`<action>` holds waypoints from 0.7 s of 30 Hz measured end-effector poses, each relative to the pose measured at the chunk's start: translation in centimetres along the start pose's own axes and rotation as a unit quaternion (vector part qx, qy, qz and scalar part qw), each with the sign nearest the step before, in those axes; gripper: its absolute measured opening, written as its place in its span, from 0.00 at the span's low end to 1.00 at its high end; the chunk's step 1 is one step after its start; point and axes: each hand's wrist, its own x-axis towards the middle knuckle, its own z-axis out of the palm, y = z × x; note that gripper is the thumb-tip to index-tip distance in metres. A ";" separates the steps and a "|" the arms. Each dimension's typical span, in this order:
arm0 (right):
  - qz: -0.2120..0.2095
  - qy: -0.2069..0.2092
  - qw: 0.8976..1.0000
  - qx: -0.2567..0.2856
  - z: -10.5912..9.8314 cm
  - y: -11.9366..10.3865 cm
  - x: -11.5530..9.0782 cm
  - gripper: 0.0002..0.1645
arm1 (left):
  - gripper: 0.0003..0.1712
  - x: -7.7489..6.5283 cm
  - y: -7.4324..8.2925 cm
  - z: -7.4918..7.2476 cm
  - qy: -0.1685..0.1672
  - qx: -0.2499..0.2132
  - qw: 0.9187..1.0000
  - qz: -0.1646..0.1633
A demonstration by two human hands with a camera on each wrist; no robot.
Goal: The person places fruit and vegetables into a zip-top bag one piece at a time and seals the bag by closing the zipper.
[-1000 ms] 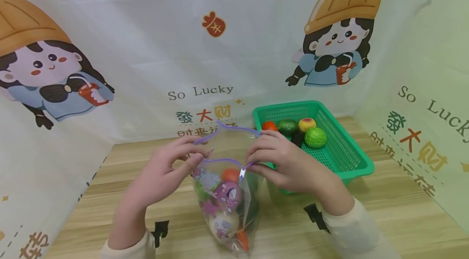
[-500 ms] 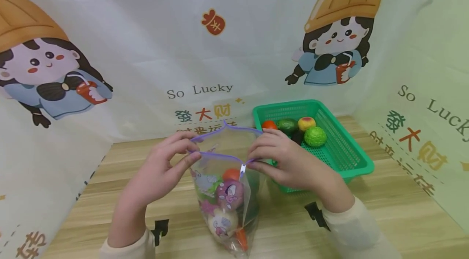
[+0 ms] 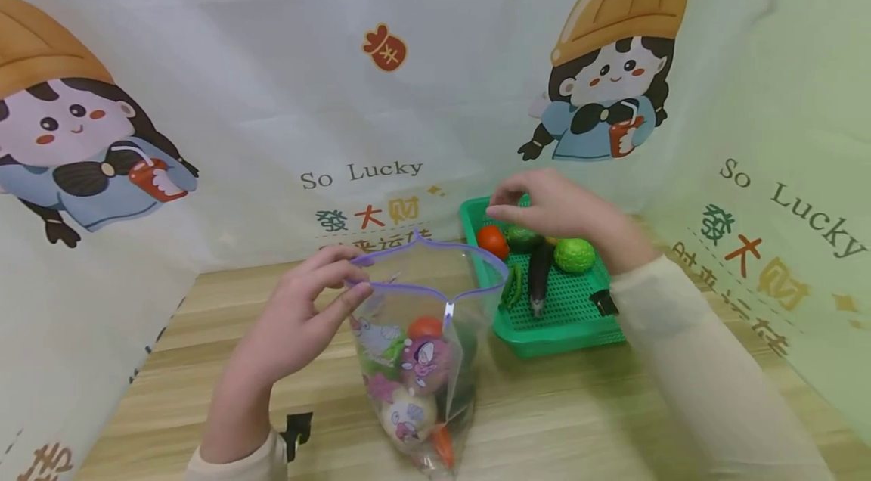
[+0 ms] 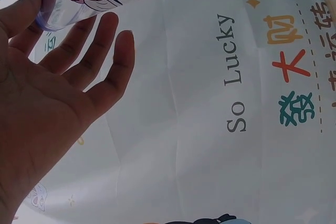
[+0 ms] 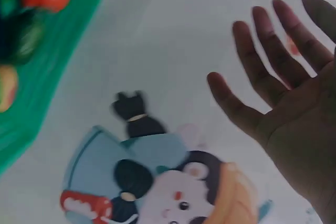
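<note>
My left hand [image 3: 296, 326] pinches the purple-edged rim of a clear zip bag [image 3: 425, 299], its mouth spread wide. Through the printed plastic I see a red-orange round thing [image 3: 426, 327], a pale round thing [image 3: 408, 414] and an orange tip low down. My right hand [image 3: 554, 201] hovers over the far side of a green basket [image 3: 544, 345], holding nothing. Beneath it lie a tomato [image 3: 493, 241], an eggplant [image 3: 539, 273], a dark green piece [image 3: 522, 239], a bumpy light green piece [image 3: 574, 256] and green pods [image 3: 513, 287]. The right wrist view shows that hand's fingers spread apart.
The bag stands on a wood-grain table [image 3: 544, 413], left of the basket. A printed cloth [image 3: 272, 88] hangs behind and at both sides, close to the basket's far edge.
My right hand has let go of the bag's rim and moved up and right over the basket. The eggplant and pods now show. The left hand still holds the rim.
</note>
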 end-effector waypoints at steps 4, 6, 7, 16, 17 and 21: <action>0.075 -0.099 0.990 -0.059 0.7 4.2 2.3 0.13 | 0.04 -0.1 0.0 0.0 0.001 0.000 1.000 0.005; 0.119 -0.127 0.982 -0.078 1.6 6.4 2.5 0.17 | 0.04 -0.1 0.0 0.2 0.000 -0.001 1.000 0.008; 0.144 -0.137 0.977 -0.079 2.1 7.5 2.4 0.19 | 0.04 -0.1 -0.1 0.2 -0.001 -0.001 1.000 0.008; 0.321 -0.189 0.926 -0.066 6.3 13.2 -0.9 0.22 | 0.07 -0.6 -0.5 0.4 -0.004 -0.008 1.000 0.013; 0.329 -0.193 0.922 -0.062 6.4 13.3 -1.0 0.21 | 0.07 -0.5 -0.6 0.4 -0.004 -0.008 1.000 0.016; 0.353 -0.198 0.913 -0.050 6.3 13.3 -1.0 0.20 | 0.06 -0.1 -0.7 0.0 -0.004 -0.006 1.000 0.020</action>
